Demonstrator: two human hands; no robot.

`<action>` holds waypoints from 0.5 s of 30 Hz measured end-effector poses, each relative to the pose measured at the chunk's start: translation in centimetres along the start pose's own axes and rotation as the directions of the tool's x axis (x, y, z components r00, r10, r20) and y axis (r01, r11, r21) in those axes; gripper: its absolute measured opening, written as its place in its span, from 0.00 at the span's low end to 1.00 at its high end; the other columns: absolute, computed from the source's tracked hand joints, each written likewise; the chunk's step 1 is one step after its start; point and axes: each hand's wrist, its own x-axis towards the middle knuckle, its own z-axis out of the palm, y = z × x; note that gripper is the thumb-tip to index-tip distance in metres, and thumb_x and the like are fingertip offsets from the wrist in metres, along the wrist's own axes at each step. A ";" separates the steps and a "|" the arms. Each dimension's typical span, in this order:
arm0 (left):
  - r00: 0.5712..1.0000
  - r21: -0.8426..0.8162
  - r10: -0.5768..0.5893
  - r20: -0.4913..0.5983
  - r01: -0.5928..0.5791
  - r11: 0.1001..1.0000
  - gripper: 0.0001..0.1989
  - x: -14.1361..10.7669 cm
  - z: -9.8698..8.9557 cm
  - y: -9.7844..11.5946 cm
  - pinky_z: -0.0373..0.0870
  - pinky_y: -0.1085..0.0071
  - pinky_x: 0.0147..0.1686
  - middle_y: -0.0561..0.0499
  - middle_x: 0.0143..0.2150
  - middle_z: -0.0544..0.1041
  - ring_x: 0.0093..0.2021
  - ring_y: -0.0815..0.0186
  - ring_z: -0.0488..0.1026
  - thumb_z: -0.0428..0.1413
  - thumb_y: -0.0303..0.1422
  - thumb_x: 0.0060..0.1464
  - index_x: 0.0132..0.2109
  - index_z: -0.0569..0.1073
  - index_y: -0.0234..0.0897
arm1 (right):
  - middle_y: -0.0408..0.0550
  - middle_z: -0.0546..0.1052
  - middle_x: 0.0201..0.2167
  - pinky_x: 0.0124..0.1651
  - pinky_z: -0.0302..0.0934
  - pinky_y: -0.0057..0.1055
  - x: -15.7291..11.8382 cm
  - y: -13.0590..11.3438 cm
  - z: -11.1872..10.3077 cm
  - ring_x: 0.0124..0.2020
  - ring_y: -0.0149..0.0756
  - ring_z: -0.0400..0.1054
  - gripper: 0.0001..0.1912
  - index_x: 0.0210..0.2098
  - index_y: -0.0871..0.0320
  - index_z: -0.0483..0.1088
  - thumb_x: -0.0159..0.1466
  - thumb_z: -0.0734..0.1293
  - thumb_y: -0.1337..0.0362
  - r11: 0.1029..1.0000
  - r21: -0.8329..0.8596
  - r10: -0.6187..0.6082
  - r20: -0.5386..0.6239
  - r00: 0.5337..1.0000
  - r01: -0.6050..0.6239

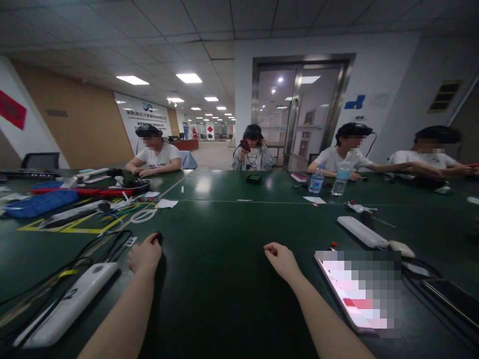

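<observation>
My left hand [144,253] rests on the dark green table [213,299], closed, with thumb and forefinger on a small black object [159,237] whose kind I cannot make out. A white power strip [77,304] marked 2 lies beside my left forearm, and black cables run just behind the hand. Across from it, my right hand [280,258] is on the table with its fingers curled in; anything inside them is hidden. To its right, nearest to it, lies a phone [342,289] with a lit, partly blurred screen.
Blue trays [43,203], loose cables and a coiled white cable [143,216] crowd the left. At right are another white strip [361,232], a dark phone [452,299] and water bottles [340,179]. Several people sit around the table, one [252,149] holding up a phone.
</observation>
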 end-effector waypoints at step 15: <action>0.999 -0.013 0.015 -0.031 -0.015 1.000 0.22 -0.6 -0.2 0.2 0.60 0.51 0.46 0.38 0.55 0.65 0.55 0.43 0.60 0.43 0.43 0.55 0.54 0.70 0.50 | 0.46 0.74 0.35 0.40 0.62 0.30 -0.3 -0.3 -0.1 0.36 0.34 0.69 0.12 0.43 0.56 0.71 0.61 0.61 0.66 1.000 0.009 0.004 0.010 1.000 -0.004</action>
